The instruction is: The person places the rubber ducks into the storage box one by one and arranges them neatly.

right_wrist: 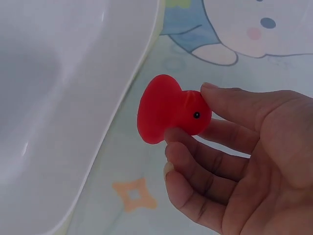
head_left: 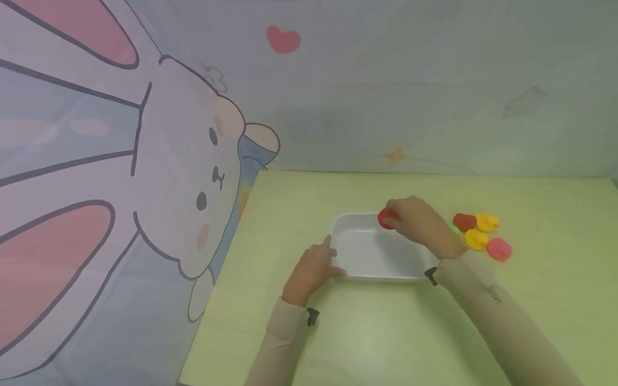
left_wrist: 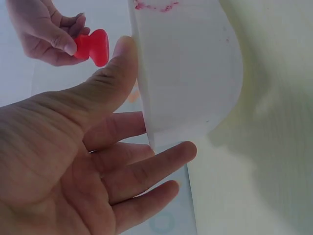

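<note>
In my right hand (head_left: 417,220), a small red rubber duck (right_wrist: 164,110) is pinched by the head between thumb and fingers. One dark eye and its flat base show in the right wrist view. The head view has this duck over the far rim of a white tray (head_left: 374,278). My left hand (head_left: 311,268) rests at the tray's left end, fingers fairly straight. Its thumb (left_wrist: 124,54) touches the rim in the left wrist view, and two fingertips are partly hidden behind the edge.
Right of the tray, several rubber ducks lie on the pale table (head_left: 367,343): a dark red duck (head_left: 464,221), yellow ducks (head_left: 476,239), a pink duck (head_left: 499,249) and a green one partly hidden by my right wrist. A cartoon-printed cloth (head_left: 338,107) hangs behind.
</note>
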Available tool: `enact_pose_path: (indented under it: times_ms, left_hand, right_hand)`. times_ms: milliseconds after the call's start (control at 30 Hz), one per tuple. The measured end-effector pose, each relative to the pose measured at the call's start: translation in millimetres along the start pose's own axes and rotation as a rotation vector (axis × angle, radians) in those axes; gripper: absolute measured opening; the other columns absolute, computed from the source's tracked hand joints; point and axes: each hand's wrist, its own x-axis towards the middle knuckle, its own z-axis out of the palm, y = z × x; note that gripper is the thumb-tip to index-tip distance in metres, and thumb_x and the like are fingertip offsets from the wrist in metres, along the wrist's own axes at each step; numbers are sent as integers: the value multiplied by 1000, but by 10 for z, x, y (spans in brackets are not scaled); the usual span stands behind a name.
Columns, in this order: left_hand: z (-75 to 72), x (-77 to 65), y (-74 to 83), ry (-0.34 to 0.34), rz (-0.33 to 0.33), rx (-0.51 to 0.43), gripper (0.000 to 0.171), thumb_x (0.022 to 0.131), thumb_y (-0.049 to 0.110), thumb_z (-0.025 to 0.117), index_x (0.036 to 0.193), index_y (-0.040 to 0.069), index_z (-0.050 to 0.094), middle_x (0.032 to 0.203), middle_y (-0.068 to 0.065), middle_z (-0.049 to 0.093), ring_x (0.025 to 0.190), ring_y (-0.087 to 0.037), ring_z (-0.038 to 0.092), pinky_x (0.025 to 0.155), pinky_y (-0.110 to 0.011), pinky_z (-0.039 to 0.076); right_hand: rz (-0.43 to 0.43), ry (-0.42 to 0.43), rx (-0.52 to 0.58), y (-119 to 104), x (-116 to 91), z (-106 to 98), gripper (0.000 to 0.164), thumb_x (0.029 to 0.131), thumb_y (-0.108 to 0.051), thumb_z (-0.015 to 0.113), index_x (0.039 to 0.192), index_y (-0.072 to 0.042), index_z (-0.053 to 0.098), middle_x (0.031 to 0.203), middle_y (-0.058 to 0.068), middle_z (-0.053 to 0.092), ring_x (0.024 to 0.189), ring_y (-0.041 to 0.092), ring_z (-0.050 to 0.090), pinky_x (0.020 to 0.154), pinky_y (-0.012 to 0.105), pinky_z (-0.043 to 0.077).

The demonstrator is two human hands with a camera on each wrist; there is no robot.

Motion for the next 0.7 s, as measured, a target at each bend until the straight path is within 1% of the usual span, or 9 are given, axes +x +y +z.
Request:
enact_pose_path:
  times_ms: [67, 167, 300, 433, 600, 700]
  left_hand:
    - [-5, 7, -10, 1, -4, 3, 88, 80, 27, 87, 145, -11, 41, 114, -13, 72, 106, -33, 65, 93, -42, 50]
    - [14, 22, -36, -5, -14, 9, 86, 80, 27, 87, 144, -10, 44, 115, -14, 71, 106, -32, 65, 94, -41, 50]
    - [47, 34, -38, -12, -24, 16, 85, 81, 26, 87, 146, -9, 44, 117, -13, 71, 108, -29, 64, 95, -38, 50]
    - [26, 11, 9, -11, -25, 22, 86, 81, 25, 87, 146, -10, 42, 113, -12, 71, 106, -28, 65, 93, -37, 51]
    - [-22, -21, 50, 3, -11, 28, 86, 80, 24, 88, 144, -11, 42, 112, -12, 72, 106, -30, 65, 92, -37, 51]
    - [6, -19, 37, 9, 9, 65, 86, 80, 25, 88, 143, -12, 43, 108, -12, 72, 103, -31, 65, 90, -36, 51]
  right_hand:
    - [-22, -4, 0, -50, 66, 19, 7, 93, -6, 68, 89, -4, 64, 73, 2, 60, 68, 22, 53, 67, 37, 49]
    - [-44, -18, 8, -120, 144, 57, 10, 93, -6, 68, 86, -4, 63, 70, 2, 59, 65, 21, 52, 64, 36, 47]
    - [-61, -48, 17, -169, 234, 132, 6, 93, -8, 70, 90, -4, 67, 74, 2, 64, 65, 20, 55, 65, 37, 49]
    - [-81, -84, 10, -234, 326, 207, 6, 93, -8, 71, 91, -3, 68, 77, 3, 66, 68, 21, 57, 68, 37, 51]
    - [-117, -133, -26, -335, 456, 279, 9, 93, -7, 69, 86, -4, 65, 74, 2, 61, 69, 21, 53, 67, 34, 48]
    - [-126, -152, -43, -352, 526, 352, 15, 92, -7, 67, 79, -6, 60, 70, 2, 55, 68, 20, 48, 64, 33, 43]
